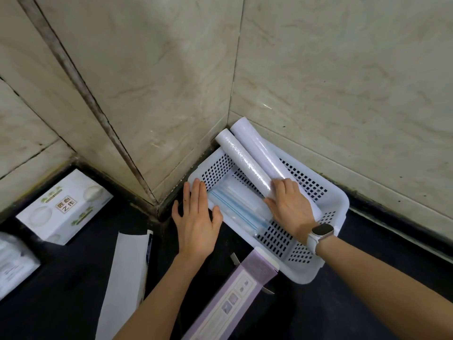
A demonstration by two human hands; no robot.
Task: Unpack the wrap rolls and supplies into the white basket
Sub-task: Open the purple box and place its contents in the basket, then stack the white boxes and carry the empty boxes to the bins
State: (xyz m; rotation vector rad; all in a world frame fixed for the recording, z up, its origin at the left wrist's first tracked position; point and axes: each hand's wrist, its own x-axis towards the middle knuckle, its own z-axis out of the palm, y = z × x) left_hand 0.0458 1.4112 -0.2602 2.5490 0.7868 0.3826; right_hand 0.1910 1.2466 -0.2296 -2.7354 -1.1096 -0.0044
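Note:
The white basket [318,263] with perforated walls stands on a dark counter in a wall corner. Two white wrap rolls lean in it, top ends over the far rim: the left wrap roll [241,159] and the right wrap roll [259,148]. My right hand [288,203], with a watch on its wrist, grips the lower end of the left roll. A clear zip bag with a blue seal [236,208] lies on the basket floor. My left hand [196,217] rests flat with fingers spread on the basket's left rim, holding nothing.
A purple carton [235,295] with its end flap open lies just in front of the basket. A plain white carton [125,278] lies to its left. A white printed box [65,207] and a plastic-wrapped pack [12,263] sit at the far left. Marble walls close both sides.

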